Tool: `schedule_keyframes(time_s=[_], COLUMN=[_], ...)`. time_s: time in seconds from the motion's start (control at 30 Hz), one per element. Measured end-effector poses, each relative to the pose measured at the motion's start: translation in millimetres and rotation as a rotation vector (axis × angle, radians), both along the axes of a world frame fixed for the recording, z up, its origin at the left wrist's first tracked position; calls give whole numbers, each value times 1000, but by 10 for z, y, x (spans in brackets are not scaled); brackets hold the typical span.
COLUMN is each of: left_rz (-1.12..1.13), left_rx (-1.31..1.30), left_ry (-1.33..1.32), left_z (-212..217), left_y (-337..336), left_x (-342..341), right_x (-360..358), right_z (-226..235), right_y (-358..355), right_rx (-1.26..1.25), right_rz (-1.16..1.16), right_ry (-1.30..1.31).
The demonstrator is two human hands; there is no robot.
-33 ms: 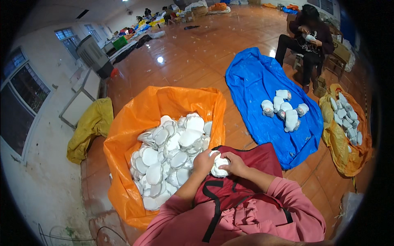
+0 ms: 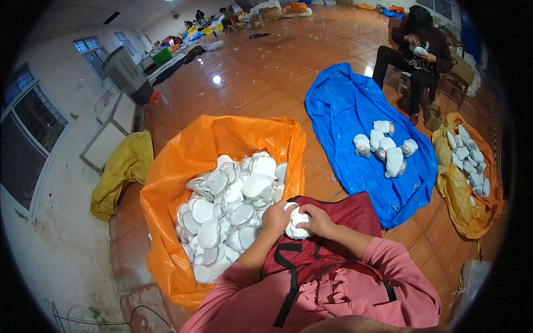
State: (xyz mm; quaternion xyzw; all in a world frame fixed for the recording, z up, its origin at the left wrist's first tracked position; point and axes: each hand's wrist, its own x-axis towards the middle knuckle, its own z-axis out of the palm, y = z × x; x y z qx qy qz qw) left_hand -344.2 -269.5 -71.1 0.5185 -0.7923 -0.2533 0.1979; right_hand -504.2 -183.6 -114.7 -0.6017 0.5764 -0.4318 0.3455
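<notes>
My left hand and my right hand meet above my lap, both gripping a bunched white padded fabric piece. Fingers of each hand press into it from either side; part of it is covered by them. Beneath lies a dark red apron with black straps. Close by my left hand, an open orange sack holds a heap of white oval padded fabric pieces with grey edges.
To the right, a blue sheet bears several bundles of white pieces. Beyond it a seated person handles a white piece. A yellow and orange sack with white bundles lies far right. A yellow sack rests near the left wall.
</notes>
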Motion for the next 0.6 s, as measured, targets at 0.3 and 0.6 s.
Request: schedule_keyframes(time_s=[0.3,0.6], left_rz=[63,85], left_rx=[111,241], left_ry=[-2,-25], left_z=[-119,-112], left_y=[-82,-179], left_x=[-45,-131], right_x=[-53,-261], right_z=[64,-78], right_y=[-153,-106], right_rx=[51,-279], right_rz=[74,96], right_ry=[120,334])
